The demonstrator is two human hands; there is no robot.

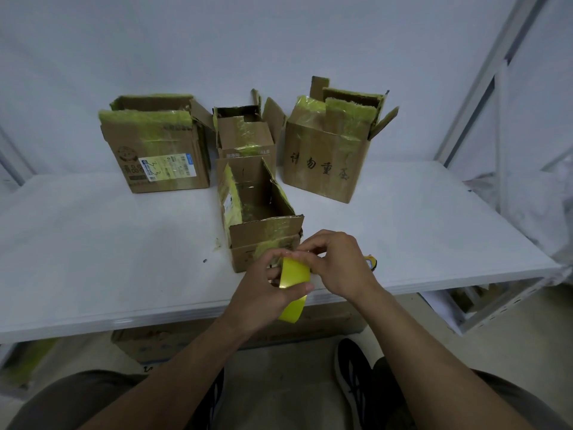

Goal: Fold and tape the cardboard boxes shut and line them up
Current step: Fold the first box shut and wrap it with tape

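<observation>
Four open cardboard boxes with old yellow-green tape stand on the white table [93, 243]. The nearest, a narrow box [257, 212], lies just beyond my hands with its flaps up. Behind it stand a small box [245, 135], a wide box with a label [158, 144] at the left and a box with black writing [328, 150] at the right. My left hand [263, 293] grips a roll of yellow tape [294, 274] at the table's front edge. My right hand [338, 262] pinches the top of the roll, fingers curled at its edge.
A small yellow and black object [372, 262] peeks out on the table behind my right hand. A flattened carton [148, 342] lies under the table. A metal shelf frame [483, 88] rises at the right. My knees and black shoes [353, 386] show below.
</observation>
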